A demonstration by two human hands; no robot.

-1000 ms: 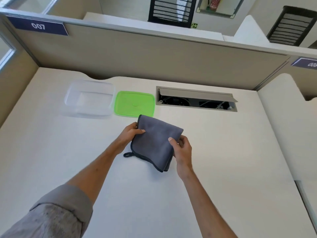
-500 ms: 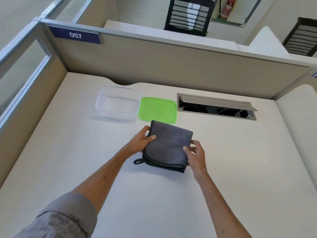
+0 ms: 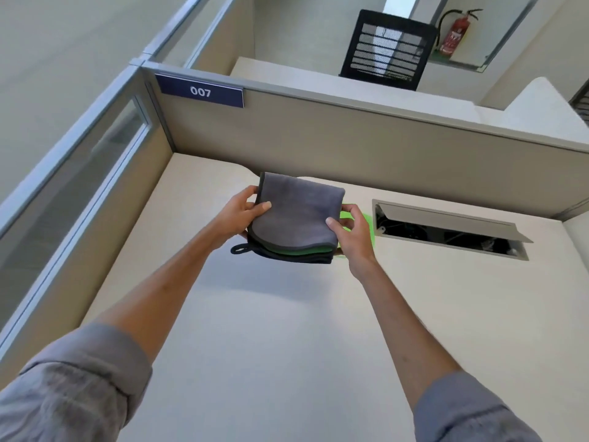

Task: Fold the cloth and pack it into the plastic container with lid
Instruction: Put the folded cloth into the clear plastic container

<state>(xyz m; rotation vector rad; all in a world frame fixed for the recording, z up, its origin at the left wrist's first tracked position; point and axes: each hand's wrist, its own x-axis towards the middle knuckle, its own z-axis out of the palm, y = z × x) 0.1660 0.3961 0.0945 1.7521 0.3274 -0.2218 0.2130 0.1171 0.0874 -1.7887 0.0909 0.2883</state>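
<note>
The grey cloth (image 3: 296,212) is folded into a thick square with a dark hem and a small hanging loop at its lower left corner. I hold it lifted above the desk. My left hand (image 3: 240,215) grips its left edge, thumb on top. My right hand (image 3: 352,234) grips its right edge. The cloth hides the clear plastic container. Only slivers of the green lid (image 3: 366,218) show beside my right hand and under the cloth's near edge.
The white desk (image 3: 287,330) is walled by beige partitions at the back and left. An open cable tray (image 3: 446,231) is sunk into the desk to the right of my hands. A black chair and a fire extinguisher stand beyond the partition.
Both hands have lifted the folded cloth off the desk and carried it away from me and to the left, over the container and lid. The camera has tilted up.
</note>
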